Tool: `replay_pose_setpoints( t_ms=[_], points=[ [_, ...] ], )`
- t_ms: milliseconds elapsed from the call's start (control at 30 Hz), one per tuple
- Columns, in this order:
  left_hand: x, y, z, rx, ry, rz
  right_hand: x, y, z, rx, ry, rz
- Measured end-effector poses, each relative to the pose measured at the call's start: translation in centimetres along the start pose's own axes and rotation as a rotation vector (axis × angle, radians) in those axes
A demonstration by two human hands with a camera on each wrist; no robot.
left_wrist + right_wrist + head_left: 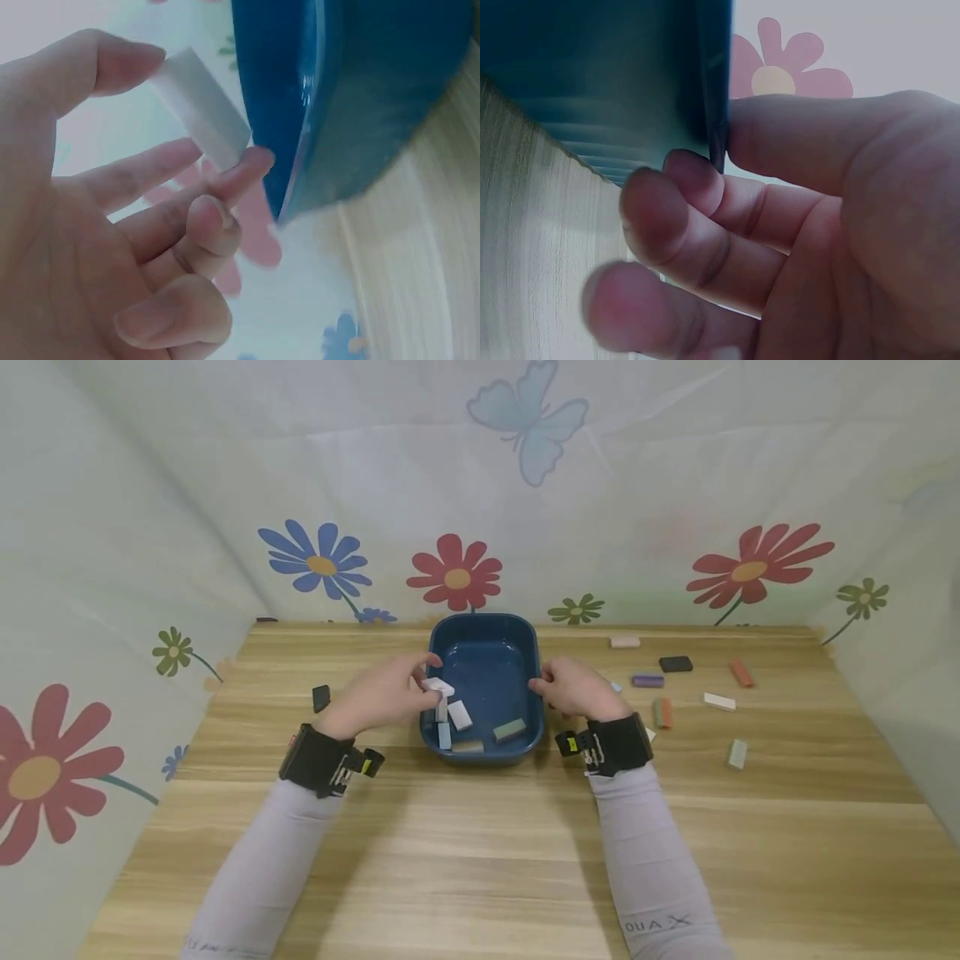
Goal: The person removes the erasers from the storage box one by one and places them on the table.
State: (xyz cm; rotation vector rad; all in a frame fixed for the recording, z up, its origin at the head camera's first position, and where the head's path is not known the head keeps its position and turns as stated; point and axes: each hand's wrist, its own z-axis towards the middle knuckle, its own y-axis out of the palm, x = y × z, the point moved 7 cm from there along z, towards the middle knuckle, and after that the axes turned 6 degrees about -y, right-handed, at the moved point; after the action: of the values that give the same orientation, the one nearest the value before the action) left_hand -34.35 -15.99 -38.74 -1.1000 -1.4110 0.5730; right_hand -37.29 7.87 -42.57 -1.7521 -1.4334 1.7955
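Note:
A blue plastic basin (491, 660) stands on the wooden table. Over its left side, my left hand (386, 693) pinches a white eraser (201, 109) between the thumb tip and a fingertip, the other fingers loosely bent. At the right side, my right hand (576, 689) grips the basin's rim (716, 97), thumb inside and fingers against the outer wall. Several erasers lie in the basin's near part, among them a white one (460, 716), a light blue one (444, 735) and a green one (510, 730).
Right of the basin several erasers are scattered: black (676, 664), purple (648, 681), orange (742, 673), white (719, 702), two-coloured (662, 713) and pale green (737, 754). A black piece (321, 697) lies left of the basin. A flower-printed curtain (600, 527) borders the table's back.

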Motion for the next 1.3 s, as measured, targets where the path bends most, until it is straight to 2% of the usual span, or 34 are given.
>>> replay_pose_setpoints(
  t_ms=[100, 267, 367, 500, 700, 1067, 1200, 1300],
  points=[
    [-1.8, -1.2, -0.5, 0.051, -0.049, -0.015, 0.0, 0.0, 0.0, 0.003, 0.002, 0.004],
    [-5.5, -2.4, -1.0, 0.150, -0.101, 0.051, 0.1, -0.1, 0.0, 0.010, 0.004, 0.016],
    [-7.8, -2.6, -1.2, 0.185, -0.118, 0.085, 0.2, -0.1, 0.0, 0.010, 0.011, 0.023],
    [-10.6, -2.4, -1.6, 0.198, -0.146, 0.089, 0.4, 0.0, -0.1, 0.009, 0.014, 0.019],
    [-14.3, -2.1, -3.1, 0.243, -0.196, 0.052, 0.4, 0.3, 0.0, 0.001, 0.015, 0.007],
    [-19.6, -2.7, -6.4, 0.293, -0.314, 0.018, 0.0, 0.2, 0.1, -0.002, 0.022, -0.004],
    [-20.7, -2.7, -7.3, 0.301, -0.339, 0.031, -0.1, 0.2, 0.0, -0.002, 0.016, 0.002],
    [-20.9, -2.7, -7.7, 0.312, -0.342, 0.071, -0.1, 0.2, 0.1, 0.005, 0.011, 0.007]
  ],
)
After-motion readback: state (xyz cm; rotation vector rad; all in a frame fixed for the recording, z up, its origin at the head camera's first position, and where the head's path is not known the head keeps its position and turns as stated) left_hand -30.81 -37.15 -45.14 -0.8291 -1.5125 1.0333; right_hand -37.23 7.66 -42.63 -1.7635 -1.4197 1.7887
